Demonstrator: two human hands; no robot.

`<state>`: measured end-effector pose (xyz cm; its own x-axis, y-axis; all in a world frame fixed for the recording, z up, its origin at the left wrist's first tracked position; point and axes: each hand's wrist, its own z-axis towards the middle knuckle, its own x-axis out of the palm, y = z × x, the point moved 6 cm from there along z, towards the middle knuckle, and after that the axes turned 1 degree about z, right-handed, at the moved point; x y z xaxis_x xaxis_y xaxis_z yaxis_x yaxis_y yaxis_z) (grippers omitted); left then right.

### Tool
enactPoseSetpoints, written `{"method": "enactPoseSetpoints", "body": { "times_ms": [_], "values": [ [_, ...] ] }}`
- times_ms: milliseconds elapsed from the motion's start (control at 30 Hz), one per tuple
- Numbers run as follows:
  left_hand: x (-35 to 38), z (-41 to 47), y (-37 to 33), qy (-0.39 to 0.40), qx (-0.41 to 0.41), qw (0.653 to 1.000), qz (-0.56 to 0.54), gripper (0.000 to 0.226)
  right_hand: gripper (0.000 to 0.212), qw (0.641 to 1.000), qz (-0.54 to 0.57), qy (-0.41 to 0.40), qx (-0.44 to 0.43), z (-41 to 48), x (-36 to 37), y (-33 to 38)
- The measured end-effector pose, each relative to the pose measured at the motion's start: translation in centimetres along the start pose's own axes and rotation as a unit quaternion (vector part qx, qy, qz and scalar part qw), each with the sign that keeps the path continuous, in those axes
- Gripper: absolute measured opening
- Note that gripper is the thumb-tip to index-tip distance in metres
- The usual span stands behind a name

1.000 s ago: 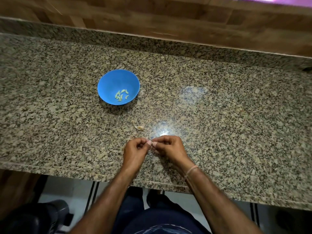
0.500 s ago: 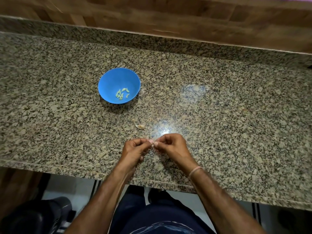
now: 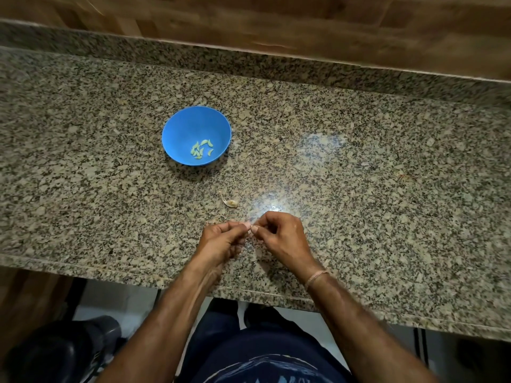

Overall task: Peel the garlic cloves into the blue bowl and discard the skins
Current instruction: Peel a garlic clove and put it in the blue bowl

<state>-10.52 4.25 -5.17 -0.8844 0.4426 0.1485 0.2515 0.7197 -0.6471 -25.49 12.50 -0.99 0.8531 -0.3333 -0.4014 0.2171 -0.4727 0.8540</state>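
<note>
A blue bowl (image 3: 177, 125) stands on the granite counter and holds several peeled pale cloves (image 3: 201, 148). One unpeeled garlic clove (image 3: 230, 202) with a dry tail lies on the counter between the bowl and my hands. My left hand (image 3: 221, 240) and my right hand (image 3: 282, 234) meet fingertip to fingertip near the counter's front edge. Both pinch something very small between thumb and forefinger, a garlic clove by the look of it, almost wholly hidden by the fingers.
The granite counter (image 3: 373, 189) stretches wide to the right and left, with a raised granite lip and wood-look wall behind. Its front edge runs just under my wrists. A dark bin-like object (image 3: 63, 352) sits on the floor at lower left.
My hands have stayed together at the same place, fingers shifting slightly on the small piece. The view has drifted a little. The bowl and loose clove have not moved.
</note>
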Motion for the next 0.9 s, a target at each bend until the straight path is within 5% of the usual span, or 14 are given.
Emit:
{"method": "enactPoseSetpoints", "body": {
  "times_ms": [100,200,300,367,500,733,900],
  "values": [
    [0.2,-0.4,0.2,-0.001,0.012,0.999,-0.044,0.009,0.008,0.994,0.1,0.014,0.047,0.1,0.3,-0.4],
    [0.4,-1.1,-0.8,-0.002,0.107,0.994,0.013,0.017,0.018,0.921,0.331,0.07,0.193,-0.4,1.7,-1.5],
    [0.2,-1.4,-1.3,-0.011,0.148,0.986,0.071,0.022,0.012,0.884,0.39,0.077,0.247,-1.0,2.5,-1.6],
    [-0.2,-1.4,-1.2,-0.018,0.151,0.985,0.087,0.019,0.012,0.898,0.367,0.065,0.232,-1.4,2.5,-1.1],
    [-0.1,-2.1,-2.0,-0.031,0.193,0.962,0.192,0.012,0.029,0.99,0.119,0.018,0.068,-1.0,2.0,0.6],
    [1.2,-3.0,-4.7,-0.017,0.347,0.855,0.385,0.023,0.029,0.972,0.204,0.015,0.118,-1.2,3.7,1.4],
    [-0.9,-1.2,-2.5,0.04,0.2,0.942,0.268,0.035,0.037,0.998,0.036,-0.048,0.006,-1.7,4.1,3.7]
  ]
}}
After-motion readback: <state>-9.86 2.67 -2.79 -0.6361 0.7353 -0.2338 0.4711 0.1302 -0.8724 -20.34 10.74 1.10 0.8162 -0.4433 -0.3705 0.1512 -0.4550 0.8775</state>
